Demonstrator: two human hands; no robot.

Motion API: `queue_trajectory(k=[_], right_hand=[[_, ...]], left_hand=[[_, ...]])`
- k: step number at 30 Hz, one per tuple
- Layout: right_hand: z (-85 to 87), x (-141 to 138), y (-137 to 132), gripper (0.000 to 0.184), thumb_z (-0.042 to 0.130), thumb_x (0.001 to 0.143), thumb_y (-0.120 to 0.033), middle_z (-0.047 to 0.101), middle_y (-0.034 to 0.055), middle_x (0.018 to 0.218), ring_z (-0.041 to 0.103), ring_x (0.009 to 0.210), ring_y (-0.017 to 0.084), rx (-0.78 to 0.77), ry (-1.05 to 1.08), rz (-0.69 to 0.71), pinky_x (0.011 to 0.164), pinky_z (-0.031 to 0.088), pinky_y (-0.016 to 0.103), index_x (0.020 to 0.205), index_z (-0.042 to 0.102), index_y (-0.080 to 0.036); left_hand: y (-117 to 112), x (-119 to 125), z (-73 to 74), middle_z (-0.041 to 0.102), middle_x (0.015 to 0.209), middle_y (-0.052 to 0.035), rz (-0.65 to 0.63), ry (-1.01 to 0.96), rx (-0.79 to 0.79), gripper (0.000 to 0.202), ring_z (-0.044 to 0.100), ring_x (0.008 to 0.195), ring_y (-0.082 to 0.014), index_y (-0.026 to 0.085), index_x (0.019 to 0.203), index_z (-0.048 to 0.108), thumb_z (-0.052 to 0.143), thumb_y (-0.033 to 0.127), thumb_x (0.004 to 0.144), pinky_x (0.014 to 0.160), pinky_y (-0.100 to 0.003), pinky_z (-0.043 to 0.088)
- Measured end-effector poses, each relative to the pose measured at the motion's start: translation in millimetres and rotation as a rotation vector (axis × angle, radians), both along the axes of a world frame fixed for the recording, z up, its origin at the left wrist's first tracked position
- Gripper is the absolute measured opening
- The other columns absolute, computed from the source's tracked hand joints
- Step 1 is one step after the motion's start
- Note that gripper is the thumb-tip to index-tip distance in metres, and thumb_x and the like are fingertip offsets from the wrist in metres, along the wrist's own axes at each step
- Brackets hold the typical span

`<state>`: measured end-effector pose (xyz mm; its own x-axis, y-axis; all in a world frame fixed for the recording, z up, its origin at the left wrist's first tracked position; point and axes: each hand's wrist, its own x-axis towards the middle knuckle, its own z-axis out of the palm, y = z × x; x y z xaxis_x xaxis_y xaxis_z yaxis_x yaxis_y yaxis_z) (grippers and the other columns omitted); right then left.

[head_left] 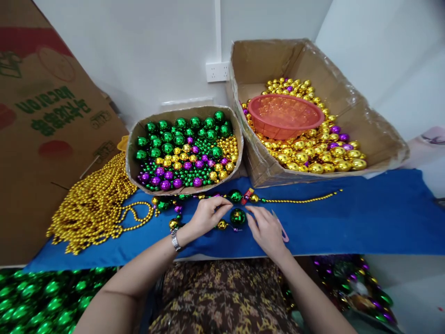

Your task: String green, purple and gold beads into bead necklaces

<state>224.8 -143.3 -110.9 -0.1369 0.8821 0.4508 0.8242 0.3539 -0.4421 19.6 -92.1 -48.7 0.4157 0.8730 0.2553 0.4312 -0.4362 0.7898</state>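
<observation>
My left hand (206, 215), with a metal watch on its wrist, is closed in a pinch just above a large green bead (238, 216). Across from it, the fingers of my right hand (267, 228) are bent together at the bead's right side. Whatever lies between the fingertips is too small to make out. A bead strand (178, 209) of green, purple and gold balls curves on the blue cloth around my left hand. Behind the fingertips are another green bead (235, 196), a red tag (247, 195) and a thin gold bead chain (302, 201). A pink handle (285, 233) shows partly beneath my right hand.
A cardboard box (130, 162) of mixed beads stands behind my hands. Right of it, a larger box (264, 172) holds gold beads and a red plastic basket (285, 118). Gold bead chains (93, 204) are heaped at left on the blue cloth (382, 218). Green beads (52, 297) lie below the edge.
</observation>
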Motion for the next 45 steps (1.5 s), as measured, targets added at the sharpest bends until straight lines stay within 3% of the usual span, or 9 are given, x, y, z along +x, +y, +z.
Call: queue_trajectory(k=[4,8,11,14,18,21,27,34,45], right_hand=[[20.5,-16.2,9.1,0.029,0.043,0.098,-0.027,0.070,0.0080,0.108,0.067,0.097,0.018,0.013,0.175,0.127,0.083,0.053,0.028,0.120,0.060,-0.020],[20.9,-23.3,12.5,0.025,0.041,0.098,-0.026,0.072,0.0063,0.090,0.070,0.081,0.017,0.005,0.249,0.189,0.075,0.056,0.027,0.102,0.065,-0.020],[19.6,-20.0,10.3,0.027,0.039,0.099,-0.029,0.071,0.0043,0.082,0.069,0.069,0.015,-0.071,0.363,0.167,0.066,0.057,0.024,0.103,0.064,-0.019],[24.8,-16.8,7.8,0.029,0.038,0.099,-0.033,0.068,0.0011,0.071,0.067,0.060,0.013,-0.150,0.452,0.144,0.060,0.055,0.021,0.103,0.063,-0.019],[37.3,-17.6,7.4,0.029,0.039,0.099,-0.034,0.068,0.0002,0.071,0.065,0.058,0.012,-0.156,0.456,0.147,0.057,0.051,0.020,0.101,0.064,-0.019],[43.0,-18.9,8.2,0.027,0.041,0.099,-0.033,0.071,0.0015,0.078,0.066,0.062,0.013,-0.134,0.423,0.142,0.060,0.051,0.021,0.100,0.064,-0.020],[39.5,-18.1,6.7,0.024,0.040,0.099,-0.028,0.074,0.0045,0.090,0.070,0.073,0.015,-0.125,0.352,0.127,0.069,0.053,0.023,0.103,0.061,-0.019],[31.6,-25.2,2.0,0.024,0.041,0.097,-0.024,0.075,0.0054,0.093,0.071,0.082,0.017,-0.030,0.244,0.168,0.076,0.055,0.026,0.104,0.064,-0.020],[25.6,-25.2,1.7,0.024,0.042,0.097,-0.023,0.075,0.0054,0.094,0.072,0.082,0.016,0.008,0.184,0.146,0.077,0.055,0.026,0.104,0.065,-0.019]], left_hand=[[-0.8,2.8,37.1,0.074,0.083,-0.0053,0.008,-0.098,0.060,0.014,0.066,0.076,-0.0186,0.022,0.088,0.074,0.061,0.028,0.086,0.070,-0.027,0.049],[11.9,-9.4,52.3,0.072,0.081,-0.0044,-0.040,-0.064,0.058,0.018,0.063,0.070,-0.0167,0.022,0.091,0.073,0.057,0.030,0.088,0.065,-0.026,0.047],[38.8,-30.5,45.3,0.070,0.082,-0.0048,-0.027,0.093,0.107,0.021,0.061,0.070,-0.0168,0.021,0.094,0.072,0.055,0.032,0.089,0.068,-0.026,0.045],[71.1,-51.4,28.3,0.068,0.083,-0.0084,0.144,0.294,0.171,0.014,0.061,0.085,-0.0235,0.020,0.088,0.072,0.064,0.030,0.081,0.081,-0.031,0.043],[97.9,-64.8,9.3,0.063,0.077,-0.0078,0.165,0.536,0.055,0.011,0.060,0.087,-0.0273,0.020,0.078,0.068,0.073,0.024,0.070,0.081,-0.032,0.043],[102.6,-65.6,5.4,0.063,0.075,-0.0062,0.141,0.528,-0.008,0.012,0.062,0.083,-0.0263,0.021,0.074,0.066,0.075,0.024,0.066,0.078,-0.031,0.043],[93.2,-57.4,11.8,0.066,0.082,-0.0057,0.216,0.150,-0.053,0.021,0.060,0.076,-0.0202,0.020,0.085,0.071,0.077,0.027,0.066,0.076,-0.030,0.046],[61.8,-33.8,23.6,0.067,0.081,-0.0025,0.188,-0.897,-0.671,0.023,0.066,0.073,-0.0133,0.015,0.084,0.065,0.077,0.030,0.071,0.071,-0.027,0.056],[40.2,-23.9,29.5,0.066,0.078,0.0003,0.204,-1.027,-0.711,0.021,0.064,0.069,-0.0089,0.014,0.084,0.065,0.077,0.027,0.074,0.075,-0.027,0.059]])
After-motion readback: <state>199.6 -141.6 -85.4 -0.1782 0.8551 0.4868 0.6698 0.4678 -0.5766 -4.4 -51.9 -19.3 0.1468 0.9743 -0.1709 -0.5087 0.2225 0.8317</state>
